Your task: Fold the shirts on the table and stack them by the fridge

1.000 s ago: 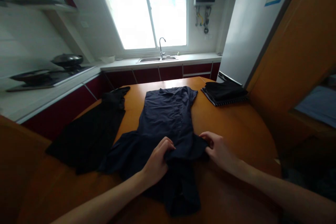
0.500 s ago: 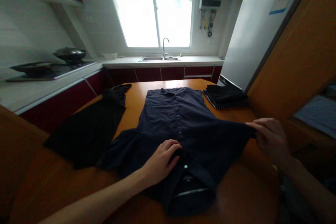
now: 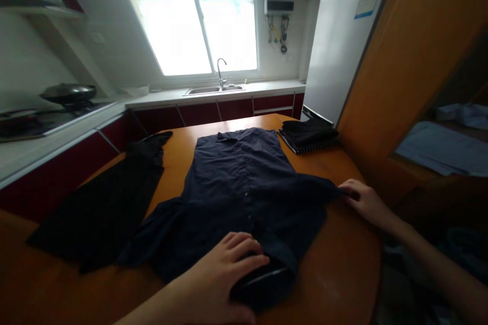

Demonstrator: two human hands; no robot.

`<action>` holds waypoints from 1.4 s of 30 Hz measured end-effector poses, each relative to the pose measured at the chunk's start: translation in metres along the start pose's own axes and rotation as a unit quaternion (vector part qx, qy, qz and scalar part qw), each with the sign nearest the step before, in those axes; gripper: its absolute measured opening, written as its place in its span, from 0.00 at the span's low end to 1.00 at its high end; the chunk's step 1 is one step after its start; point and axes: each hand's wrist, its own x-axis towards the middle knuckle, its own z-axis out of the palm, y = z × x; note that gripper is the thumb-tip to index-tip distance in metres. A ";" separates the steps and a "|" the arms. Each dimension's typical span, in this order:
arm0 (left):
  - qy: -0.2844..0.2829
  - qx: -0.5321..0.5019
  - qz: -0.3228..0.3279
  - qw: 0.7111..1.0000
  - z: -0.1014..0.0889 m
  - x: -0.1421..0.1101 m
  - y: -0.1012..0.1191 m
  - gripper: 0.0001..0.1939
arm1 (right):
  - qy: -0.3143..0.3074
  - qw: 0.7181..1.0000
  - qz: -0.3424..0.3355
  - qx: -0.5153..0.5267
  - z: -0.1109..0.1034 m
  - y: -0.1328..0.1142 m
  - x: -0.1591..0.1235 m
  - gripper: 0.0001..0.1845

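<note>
Navy shirt (image 3: pixel 244 172) spread on wooden table (image 3: pixel 331 274), between black garment (image 3: pixel 102 208) and dark folded stack (image 3: pixel 308 134). Person's right hand (image 3: pixel 364 200) pinches the sleeve end, fingers closed; left hand (image 3: pixel 229 274) on shirt near collar, fingers loosely parted, can't tell if gripping.

1 bright window (image 3: pixel 190 15), blown out; room dim, lower edges perhaps slightly blurred.

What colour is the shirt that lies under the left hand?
The shirt is dark navy blue, best seen in the head view.
</note>
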 end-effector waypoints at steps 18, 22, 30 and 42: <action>0.116 -0.094 0.009 0.989 0.005 -0.003 0.022 0.15 | 0.251 0.904 0.140 0.316 -0.030 -0.025 0.072 0.07; -0.016 -0.163 0.032 0.986 0.004 -0.004 0.022 0.15 | 0.172 0.911 0.260 0.270 -0.022 0.008 0.045 0.06; -0.013 -0.155 -0.059 0.986 -0.021 -0.002 0.003 0.09 | -0.010 0.958 0.282 -0.042 -0.045 0.045 0.025 0.11; 0.221 -0.034 -0.492 0.842 -0.069 -0.134 -0.143 0.34 | -0.054 0.985 0.162 -0.027 0.018 0.014 0.088 0.13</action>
